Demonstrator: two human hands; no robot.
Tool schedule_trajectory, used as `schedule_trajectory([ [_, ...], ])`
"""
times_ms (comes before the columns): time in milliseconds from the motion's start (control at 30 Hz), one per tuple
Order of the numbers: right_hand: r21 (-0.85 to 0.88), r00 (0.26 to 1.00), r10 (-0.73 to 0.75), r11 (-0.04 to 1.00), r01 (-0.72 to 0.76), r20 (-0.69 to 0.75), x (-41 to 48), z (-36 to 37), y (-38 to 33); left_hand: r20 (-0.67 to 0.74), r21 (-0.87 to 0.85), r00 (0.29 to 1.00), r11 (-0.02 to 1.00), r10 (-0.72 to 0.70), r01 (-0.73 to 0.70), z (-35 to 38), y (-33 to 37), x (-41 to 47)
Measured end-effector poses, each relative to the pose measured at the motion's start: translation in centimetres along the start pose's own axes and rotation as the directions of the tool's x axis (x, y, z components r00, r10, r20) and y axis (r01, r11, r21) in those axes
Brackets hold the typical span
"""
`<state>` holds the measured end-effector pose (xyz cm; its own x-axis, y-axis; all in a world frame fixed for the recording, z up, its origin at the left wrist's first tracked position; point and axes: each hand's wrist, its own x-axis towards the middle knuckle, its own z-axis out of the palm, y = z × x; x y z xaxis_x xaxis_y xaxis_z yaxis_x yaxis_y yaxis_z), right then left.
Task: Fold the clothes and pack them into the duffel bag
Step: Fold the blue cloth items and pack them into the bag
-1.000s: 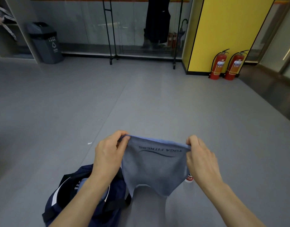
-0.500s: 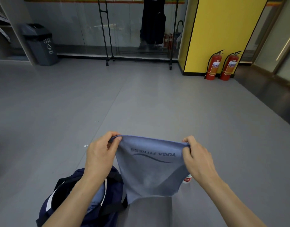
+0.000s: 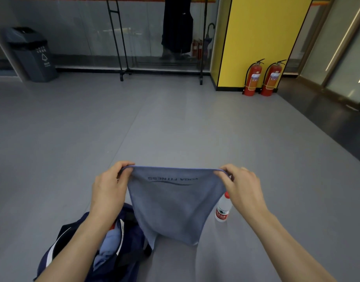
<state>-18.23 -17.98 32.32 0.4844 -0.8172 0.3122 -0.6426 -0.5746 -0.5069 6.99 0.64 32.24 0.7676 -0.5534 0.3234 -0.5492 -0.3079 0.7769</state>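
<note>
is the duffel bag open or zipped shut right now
Open. The duffel bag's mouth gapes, and light blue fabric shows inside it.

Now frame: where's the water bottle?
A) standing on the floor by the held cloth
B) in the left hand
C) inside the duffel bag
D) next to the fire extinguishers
A: the water bottle stands on the grey floor, just right of the hanging blue cloth and below the right hand in the picture.
</note>
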Motion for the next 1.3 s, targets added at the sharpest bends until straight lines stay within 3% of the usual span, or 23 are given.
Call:
schedule_trajectory([
  [167,-0.011,0.989,0.079,0.997,-0.078,0.124,0.6,-0.7,0.5,0.042,-0.102,0.996,0.991,-0.079,0.083,0.3,-1.8,0.5],
  [300,0.185,0.96,0.201,0.954,-0.237,0.195,3.0,0.8,1.3,0.16,-0.177,0.979,0.972,-0.123,0.151,2.2,-3.8,2.5],
  [467,0.069,0.993,0.103,0.992,-0.108,0.063,9.2,0.7,1.2,0.239,-0.215,0.966,0.965,-0.098,0.151,4.4,-2.7,8.9],
  [667,0.136,0.988,-0.029,0.989,0.05,-0.149,15.3,-3.5,-0.7,0.132,-0.312,0.989,0.95,0.067,-0.022,4.5,2.5,15.6],
  [900,0.152,0.959,-0.119,0.975,0.162,-0.257,12.0,-5.9,0.4,0.091,-0.203,0.969,0.957,0.229,-0.207,2.5,4.0,14.1],
  [1067,0.084,0.981,-0.11,0.989,0.125,-0.158,5.3,-1.1,4.6,0.185,-0.106,0.965,0.98,0.184,-0.167,4.8,-1.2,7.3],
  [1167,0.046,1.0,-0.016,0.999,0.017,-0.009,0.7,3.6,8.5,0.294,-0.055,0.943,0.988,0.155,-0.145,7.7,-6.8,2.6],
  [1300,-0.064,0.985,-0.005,0.998,0.016,0.173,-4.6,10.0,13.7,0.393,0.097,0.913,0.983,0.105,-0.155,12.0,-14.4,-3.1],
])
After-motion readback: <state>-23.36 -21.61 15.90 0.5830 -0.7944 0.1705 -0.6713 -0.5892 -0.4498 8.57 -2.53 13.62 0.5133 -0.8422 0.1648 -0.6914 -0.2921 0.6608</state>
